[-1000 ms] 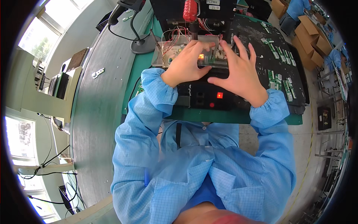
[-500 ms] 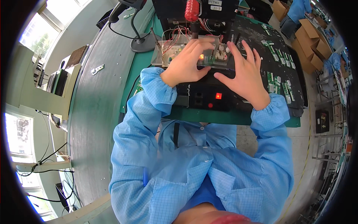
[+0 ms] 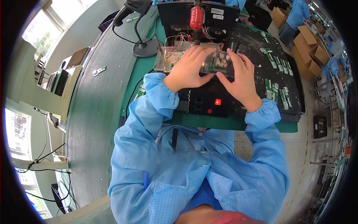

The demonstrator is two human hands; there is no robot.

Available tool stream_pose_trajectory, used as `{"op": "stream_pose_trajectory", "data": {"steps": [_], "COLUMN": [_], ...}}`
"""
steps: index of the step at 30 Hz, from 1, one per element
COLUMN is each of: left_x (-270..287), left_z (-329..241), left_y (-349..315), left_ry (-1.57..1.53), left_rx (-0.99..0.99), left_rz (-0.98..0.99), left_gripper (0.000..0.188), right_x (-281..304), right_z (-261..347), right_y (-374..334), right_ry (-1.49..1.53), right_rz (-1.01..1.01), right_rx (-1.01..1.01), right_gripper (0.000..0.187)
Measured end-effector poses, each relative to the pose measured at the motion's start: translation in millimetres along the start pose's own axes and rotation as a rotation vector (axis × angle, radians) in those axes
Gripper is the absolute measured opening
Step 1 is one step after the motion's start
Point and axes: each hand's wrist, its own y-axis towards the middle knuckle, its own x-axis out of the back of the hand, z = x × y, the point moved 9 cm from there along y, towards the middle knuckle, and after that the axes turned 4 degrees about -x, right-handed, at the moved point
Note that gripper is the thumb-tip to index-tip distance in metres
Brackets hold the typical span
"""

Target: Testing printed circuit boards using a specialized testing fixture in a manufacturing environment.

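Observation:
A clear plate (image 3: pixel 159 64) sits on a black test fixture (image 3: pixel 199 96), with a circuit board (image 3: pixel 213 64) and red and white wires around it. Over the plate's middle, my left hand (image 3: pixel 191 69) lies with its fingers stretched and thumb apart, and nothing shows in its grasp. My right hand (image 3: pixel 240 78) is at the plate's right side, thumb and fingers apart, also with nothing visible in it. Between the hands a small orange light glows on the board. Whether the fingertips touch the plate cannot be told. A red clamp handle (image 3: pixel 196 18) stands upright behind the hands.
Several small green circuit boards (image 3: pixel 269 87) lie on the black mat at the right. A barcode scanner on a stand (image 3: pixel 143 48) stands left of the fixture. A lit red switch (image 3: pixel 218 101) is on the fixture's front. Cardboard boxes (image 3: pixel 305 52) stand beyond the table.
My right hand has moved left, nearer the left hand, and its fingers are less spread. My left hand stays over the plate. The whole view has shifted slightly.

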Motion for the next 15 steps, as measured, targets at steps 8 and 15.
{"op": "stream_pose_trajectory", "data": {"steps": [8,15], "left_x": [-1.5,-3.4], "left_z": [-6.1,-7.0], "left_y": [-0.5,1.2], "left_ry": [0.292,0.270], "left_rx": [-0.014,-0.009], "left_rz": [-0.045,-0.046], "left_gripper": [0.065,0.066], "right_x": [-14.2,-14.8], "right_z": [-5.0,0.2], "right_y": [1.1,-1.1], "right_ry": [0.131,-0.032], "right_rz": [-0.162,-0.167], "right_rx": [-0.037,-0.051], "right_gripper": [0.081,0.072]}}
